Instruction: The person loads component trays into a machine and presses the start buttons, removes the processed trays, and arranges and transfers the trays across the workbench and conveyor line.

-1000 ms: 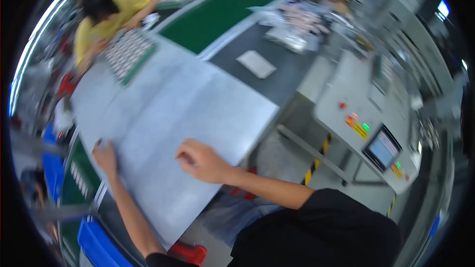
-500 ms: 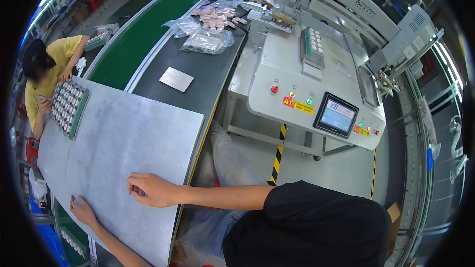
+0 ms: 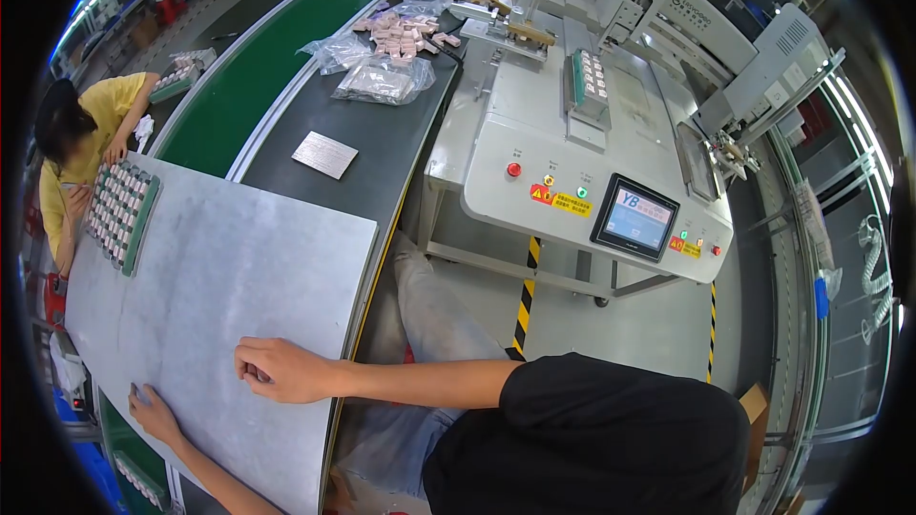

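Note:
My right hand rests on the large grey metal tabletop, fingers loosely curled inward, with no object visible in it. Lower down, my left hand lies by the left edge of the same sheet. Its thumb and fingertips are apart, and I see nothing in it. Bare surface lies between the two hands. Toward the far left corner stands a green tray filled with rows of small pale blocks, beyond the reach of both hands as they lie.
Across from me, a person in yellow works at the tray. A pale flat plate and plastic bags lie on the dark bench. To the right stands a white machine with a touchscreen and another loaded tray.
The whole view has shifted slightly, so the machine and bench sit a little further left. Both my hands keep the same pose on the tabletop.

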Demonstrator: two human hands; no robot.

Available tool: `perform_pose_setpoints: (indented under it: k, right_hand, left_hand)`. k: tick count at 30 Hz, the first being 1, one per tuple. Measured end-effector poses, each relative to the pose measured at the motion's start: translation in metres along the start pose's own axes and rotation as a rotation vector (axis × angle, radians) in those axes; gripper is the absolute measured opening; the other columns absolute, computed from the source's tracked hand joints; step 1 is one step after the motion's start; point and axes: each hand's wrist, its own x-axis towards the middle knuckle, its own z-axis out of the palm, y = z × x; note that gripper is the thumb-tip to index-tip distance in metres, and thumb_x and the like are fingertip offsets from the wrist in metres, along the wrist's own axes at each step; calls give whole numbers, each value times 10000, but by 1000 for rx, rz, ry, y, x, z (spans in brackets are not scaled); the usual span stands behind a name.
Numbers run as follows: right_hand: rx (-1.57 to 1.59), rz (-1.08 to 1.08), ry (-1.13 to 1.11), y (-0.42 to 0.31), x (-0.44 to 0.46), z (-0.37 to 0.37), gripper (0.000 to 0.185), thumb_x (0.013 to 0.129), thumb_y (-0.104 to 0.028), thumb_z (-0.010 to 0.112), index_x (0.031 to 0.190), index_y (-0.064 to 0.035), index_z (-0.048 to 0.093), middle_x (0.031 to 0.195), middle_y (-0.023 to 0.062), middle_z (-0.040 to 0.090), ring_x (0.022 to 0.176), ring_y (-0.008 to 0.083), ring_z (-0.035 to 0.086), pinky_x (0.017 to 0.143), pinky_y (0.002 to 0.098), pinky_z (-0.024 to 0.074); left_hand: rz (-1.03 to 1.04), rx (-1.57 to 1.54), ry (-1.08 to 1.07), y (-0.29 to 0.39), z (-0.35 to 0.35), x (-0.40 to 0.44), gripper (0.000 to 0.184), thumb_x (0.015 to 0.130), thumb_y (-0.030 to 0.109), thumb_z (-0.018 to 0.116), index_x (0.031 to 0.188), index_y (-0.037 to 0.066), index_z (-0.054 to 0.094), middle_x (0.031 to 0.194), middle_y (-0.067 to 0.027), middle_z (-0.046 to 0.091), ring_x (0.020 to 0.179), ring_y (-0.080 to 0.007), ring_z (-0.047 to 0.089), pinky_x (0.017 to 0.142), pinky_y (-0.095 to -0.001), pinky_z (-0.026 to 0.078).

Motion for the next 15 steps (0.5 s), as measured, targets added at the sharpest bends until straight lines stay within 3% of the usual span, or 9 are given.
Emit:
perform_pose_setpoints:
  k: [15]
  right_hand:
    - [22,-2,-1,-1,1,-1,58,876,3,591,913,4,546,889,100,551,702,211,571,663,355,480]
  left_hand:
    - [-7,-14,-2,6,-5,-3,491,995,431,513,1404,163,559,1422,-176,530,1256,-389,553,1013,-508,459]
